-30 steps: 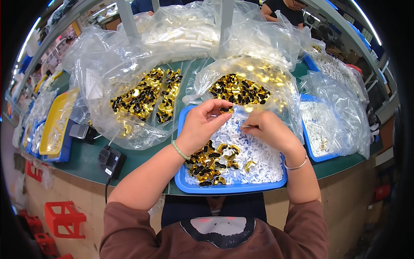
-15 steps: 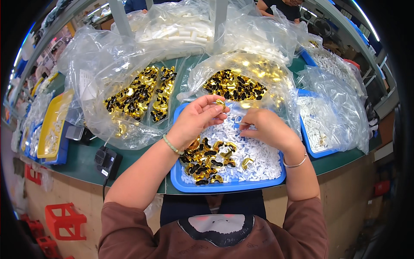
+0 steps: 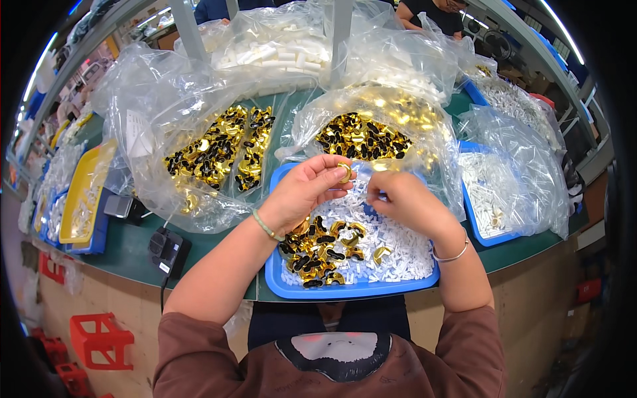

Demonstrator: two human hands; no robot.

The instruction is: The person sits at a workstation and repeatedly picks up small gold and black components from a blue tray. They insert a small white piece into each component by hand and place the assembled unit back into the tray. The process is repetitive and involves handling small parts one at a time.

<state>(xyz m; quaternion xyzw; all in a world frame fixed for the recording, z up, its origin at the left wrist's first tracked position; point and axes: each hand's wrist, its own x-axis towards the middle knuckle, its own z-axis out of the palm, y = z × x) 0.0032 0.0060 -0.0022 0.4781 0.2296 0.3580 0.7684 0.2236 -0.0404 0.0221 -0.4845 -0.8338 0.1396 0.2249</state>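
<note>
A small shiny gold piece point(image 3: 344, 173) is pinched between the thumb and fingers of my left hand point(image 3: 306, 187). Close on its right, the fingers of my right hand point(image 3: 403, 200) are curled together, and whatever they hold is hidden. Both hands hover over a blue tray point(image 3: 352, 290). Many small white strips point(image 3: 405, 251) cover its right and middle. At its front left lies a heap of curved gold pieces with black parts point(image 3: 312, 259). One curved gold piece point(image 3: 381, 254) rests apart on the strips.
Clear plastic bags of gold-and-black pieces point(image 3: 212, 149) point(image 3: 358, 136) lie behind the tray. Farther back sits a bag of white tubes point(image 3: 285, 56). Another blue tray point(image 3: 497, 238) stands right, a yellow tray point(image 3: 73, 235) left, beside a black adapter point(image 3: 167, 249). Grey posts point(image 3: 189, 33) rise behind.
My right hand has come slightly nearer the gold piece, its fingers curling in. My left hand still pinches the piece, a little lower in the picture. The whole view has shifted slightly.
</note>
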